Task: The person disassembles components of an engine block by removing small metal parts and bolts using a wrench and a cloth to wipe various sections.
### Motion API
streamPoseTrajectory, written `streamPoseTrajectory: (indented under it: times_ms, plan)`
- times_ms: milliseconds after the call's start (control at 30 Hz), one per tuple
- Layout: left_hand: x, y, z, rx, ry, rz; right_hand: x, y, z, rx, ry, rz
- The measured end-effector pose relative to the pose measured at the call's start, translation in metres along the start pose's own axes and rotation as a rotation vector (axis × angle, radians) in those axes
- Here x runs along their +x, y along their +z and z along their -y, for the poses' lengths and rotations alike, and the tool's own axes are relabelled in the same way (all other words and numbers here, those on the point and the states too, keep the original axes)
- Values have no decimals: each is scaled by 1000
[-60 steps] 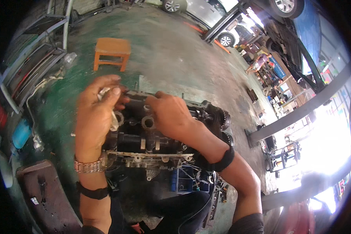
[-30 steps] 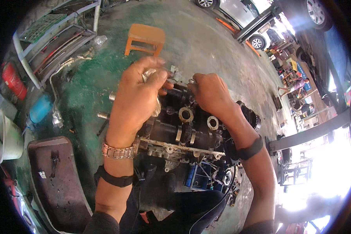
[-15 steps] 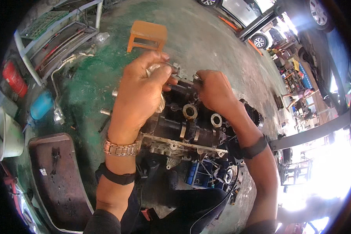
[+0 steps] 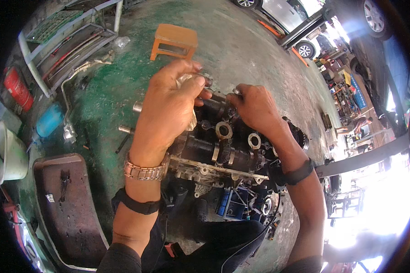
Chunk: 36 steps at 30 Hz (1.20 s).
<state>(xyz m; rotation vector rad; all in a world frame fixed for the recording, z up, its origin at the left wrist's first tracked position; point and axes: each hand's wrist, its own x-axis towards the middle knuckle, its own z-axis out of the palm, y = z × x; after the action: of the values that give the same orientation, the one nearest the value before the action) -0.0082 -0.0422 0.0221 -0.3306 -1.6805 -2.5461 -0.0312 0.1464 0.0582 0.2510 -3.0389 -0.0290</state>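
An engine (image 4: 200, 150) with dark camshafts and pale round rings on its top side lies in front of me. Over its far left part, my left hand (image 4: 168, 100) is closed around a crumpled whitish rag (image 4: 192, 122). Its thumb and fingers bend toward each other; a small dark thing near their tips is too unclear to name. To its right, my right hand (image 4: 257, 107) is closed low over the engine's far side. A small shiny metal piece (image 4: 237, 92) sticks out between its thumb and forefinger; most of it is hidden by the fingers.
An orange stool (image 4: 175, 38) stands beyond the engine. At left are a brown tray (image 4: 73, 218), a white bucket (image 4: 9, 154), a blue container (image 4: 49, 120), a red cylinder (image 4: 18, 88) and a metal rack (image 4: 36, 68). Below the engine sits a blue crate (image 4: 234, 202). Cars stand far right.
My right hand has shifted slightly right and downward, with the metal piece still between its fingers. My left hand keeps its hold on the rag. The whole view has moved a little.
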Motion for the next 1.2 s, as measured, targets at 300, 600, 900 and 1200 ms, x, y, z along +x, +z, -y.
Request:
streamPoseTrajectory:
  times_ms: [300,600,900,1200]
  plan:
    - [2,-4,2,-87,-20,29,3,3,-1,-27,-108,-18]
    - [9,-24,-1,-523,-179,153,0,1,0,103,0,-32]
    - [15,-35,10,-838,-249,181,-1,5,-1,73,-96,-51]
    - [18,-39,6,-941,-282,200,1,9,-6,74,-103,-101]
